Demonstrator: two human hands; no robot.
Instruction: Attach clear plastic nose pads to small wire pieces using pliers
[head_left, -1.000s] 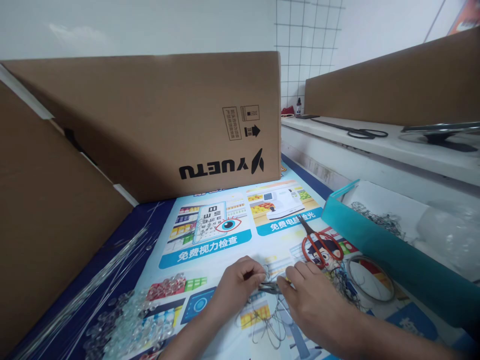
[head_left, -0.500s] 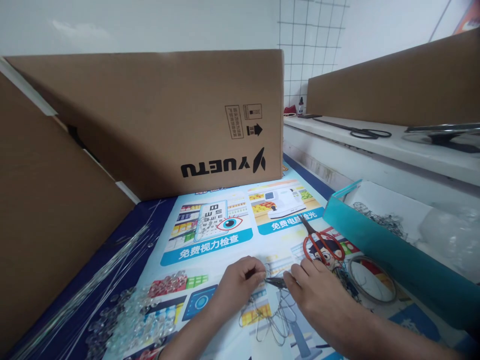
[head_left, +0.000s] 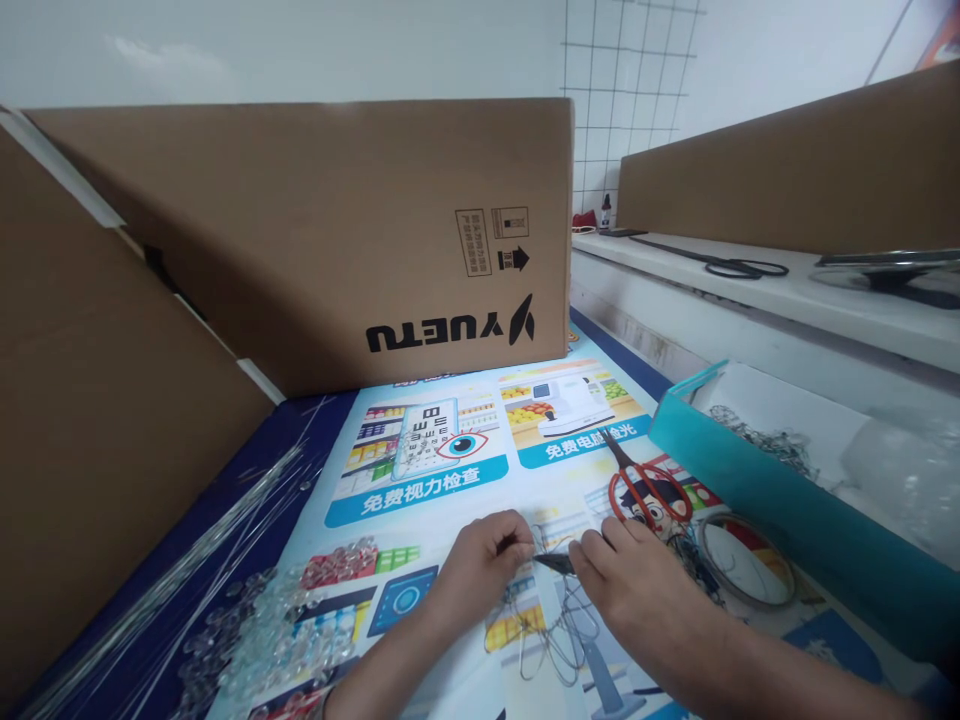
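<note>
Both hands meet near the front edge of the bench, over the printed poster mat (head_left: 450,470). Left hand (head_left: 480,560): fingers curled, thumb and forefinger pinched on the end of a thin wire piece (head_left: 541,545). Right hand (head_left: 637,590): fingers closed round small dark pliers (head_left: 556,563), whose tip points left and meets the left hand's pinch. Can't tell if the pliers' nose is actually clamped on the wire.

Bent wire loops (head_left: 555,640) lie on the mat just below and between the two hands, toward the front edge.

Red-handled scissors (head_left: 645,490) lie flat just behind the right hand, blades pointing to the back of the bench. Wire coil (head_left: 750,560) sits right of the right hand, near but apart, with a small dark tangle between them.

Teal tray (head_left: 750,490) runs along the right edge; tangled wire bits and clear plastic inside it.

Clear beads (head_left: 285,620) are heaped at the front-left of the mat. Straight wire rods (head_left: 187,570) lie beside them along the left edge, on the dark blue part.

Cardboard box (head_left: 337,230), printed YUETU upside down, stands along the back edge. More cardboard leans at the left edge. Black scissors (head_left: 720,265) are on the white shelf behind the tray.
</note>
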